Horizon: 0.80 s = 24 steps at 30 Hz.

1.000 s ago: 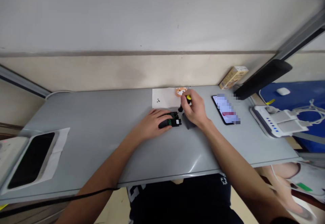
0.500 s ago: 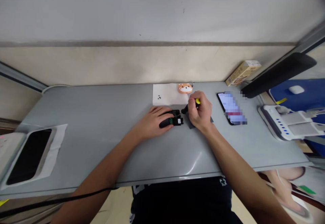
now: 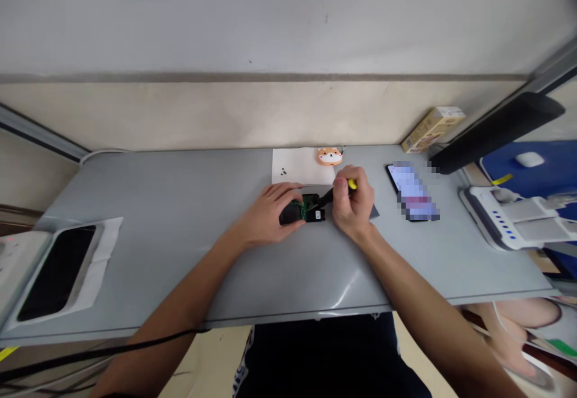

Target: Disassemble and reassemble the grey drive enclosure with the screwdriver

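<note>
My left hand [image 3: 267, 214] rests on the grey table [image 3: 180, 229] and grips a small black device [image 3: 303, 210] whose green circuit board shows. My right hand [image 3: 354, 202] is closed round a small screwdriver [image 3: 336, 192] with a black shaft and a yellow end. Its tip points down-left at the device. A dark flat piece [image 3: 373, 211] lies partly under my right hand. Behind the device lies a white sheet of paper [image 3: 298, 168] with a few tiny dark screws [image 3: 283, 172] on it.
An orange animal-shaped figure [image 3: 329, 156] sits at the paper's far right corner. A phone [image 3: 412, 193] lies right of my hand, a small carton [image 3: 431, 129] against the wall. A white device [image 3: 509, 217] stands far right, a dark-screened tablet [image 3: 54, 272] on paper far left.
My left hand has tipped the black device so its green board faces up. My right hand has brought the screwdriver tip closer to it. The view shifted slightly.
</note>
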Each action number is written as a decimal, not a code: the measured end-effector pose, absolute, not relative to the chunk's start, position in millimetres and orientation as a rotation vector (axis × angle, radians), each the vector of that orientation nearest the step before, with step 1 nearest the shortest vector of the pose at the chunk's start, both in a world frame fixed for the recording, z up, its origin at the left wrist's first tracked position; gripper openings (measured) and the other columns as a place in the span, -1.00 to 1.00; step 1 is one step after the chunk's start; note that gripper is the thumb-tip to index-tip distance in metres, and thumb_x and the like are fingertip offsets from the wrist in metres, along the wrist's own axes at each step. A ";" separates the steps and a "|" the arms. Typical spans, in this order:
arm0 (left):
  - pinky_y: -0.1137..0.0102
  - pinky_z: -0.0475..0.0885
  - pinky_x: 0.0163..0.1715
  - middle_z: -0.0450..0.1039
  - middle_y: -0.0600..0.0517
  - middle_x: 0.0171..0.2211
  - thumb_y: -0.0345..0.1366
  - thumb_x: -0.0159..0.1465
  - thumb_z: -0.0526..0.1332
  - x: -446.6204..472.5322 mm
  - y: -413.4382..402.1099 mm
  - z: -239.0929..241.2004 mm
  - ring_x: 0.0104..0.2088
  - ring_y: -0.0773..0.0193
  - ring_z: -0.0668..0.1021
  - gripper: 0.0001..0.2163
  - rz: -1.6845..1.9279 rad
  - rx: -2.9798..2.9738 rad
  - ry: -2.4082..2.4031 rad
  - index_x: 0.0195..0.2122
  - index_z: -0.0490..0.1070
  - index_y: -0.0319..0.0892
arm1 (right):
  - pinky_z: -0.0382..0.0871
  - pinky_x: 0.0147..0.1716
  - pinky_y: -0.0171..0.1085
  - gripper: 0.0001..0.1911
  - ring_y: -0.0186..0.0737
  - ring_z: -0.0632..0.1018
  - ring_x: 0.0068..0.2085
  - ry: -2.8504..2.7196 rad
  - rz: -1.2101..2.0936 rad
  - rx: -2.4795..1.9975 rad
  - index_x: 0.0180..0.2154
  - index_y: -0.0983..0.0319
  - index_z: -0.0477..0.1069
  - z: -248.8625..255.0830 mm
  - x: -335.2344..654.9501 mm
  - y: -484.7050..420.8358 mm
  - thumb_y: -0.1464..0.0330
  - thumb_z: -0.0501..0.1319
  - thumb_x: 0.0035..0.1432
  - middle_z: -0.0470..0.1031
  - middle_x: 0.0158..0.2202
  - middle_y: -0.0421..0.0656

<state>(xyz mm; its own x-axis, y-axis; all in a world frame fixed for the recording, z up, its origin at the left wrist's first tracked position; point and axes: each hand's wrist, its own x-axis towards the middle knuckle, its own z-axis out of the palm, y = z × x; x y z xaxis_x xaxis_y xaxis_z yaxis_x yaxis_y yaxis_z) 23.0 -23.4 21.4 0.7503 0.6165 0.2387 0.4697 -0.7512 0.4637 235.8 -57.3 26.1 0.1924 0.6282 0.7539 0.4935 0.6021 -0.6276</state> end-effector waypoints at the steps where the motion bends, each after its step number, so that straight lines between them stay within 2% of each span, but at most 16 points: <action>1: 0.06 0.25 0.28 0.33 -0.09 0.27 -0.16 0.28 0.30 21.6 -23.7 23.2 0.26 0.01 0.37 -0.69 0.534 2.584 0.834 0.02 0.37 -0.09 | 0.21 -0.39 -0.25 -0.89 -0.31 0.35 -0.41 -1.472 0.137 -0.996 -0.29 0.15 0.27 24.6 232.7 -58.0 0.37 0.11 0.37 0.33 -0.43 -0.23; 5: 0.04 0.25 0.26 0.35 -0.11 0.22 -0.20 0.27 0.29 18.1 -23.7 27.5 0.22 -0.02 0.39 -0.75 0.499 2.643 0.829 -0.05 0.39 -0.10 | 0.23 -0.38 -0.25 -0.91 -0.29 0.37 -0.39 -1.590 0.139 -0.946 -0.28 0.15 0.29 20.0 225.2 -58.0 0.39 0.12 0.35 0.33 -0.44 -0.23; 10: 0.03 0.28 0.22 0.38 -0.12 0.15 -0.18 0.26 0.32 17.7 -22.2 28.3 0.17 -0.02 0.43 -0.80 0.522 2.680 0.859 -0.15 0.45 -0.12 | 0.23 -0.39 -0.28 -0.88 -0.33 0.35 -0.42 -1.441 0.134 -0.983 -0.30 0.16 0.29 19.2 229.9 -55.9 0.38 0.12 0.36 0.34 -0.43 -0.25; 16: 0.12 0.35 0.14 0.45 -0.06 -0.03 -0.27 0.31 0.31 17.2 -18.4 25.1 0.03 0.10 0.49 -0.92 0.627 2.674 0.824 -0.21 0.54 -0.11 | 0.19 -0.42 -0.29 -0.79 -0.33 0.30 -0.46 -1.242 0.216 -1.136 -0.33 0.17 0.29 20.2 233.3 -53.0 0.28 0.09 0.40 0.28 -0.48 -0.27; 24: 0.19 0.40 0.00 0.48 -0.02 -0.19 -0.28 0.38 0.27 20.2 -11.8 10.5 -0.11 0.19 0.51 -0.89 0.758 2.706 0.747 -0.28 0.56 -0.13 | 0.19 -0.43 -0.29 -0.73 -0.32 0.29 -0.46 -1.143 0.296 -1.149 -0.33 0.16 0.28 20.6 234.9 -48.3 0.16 0.07 0.39 0.27 -0.50 -0.28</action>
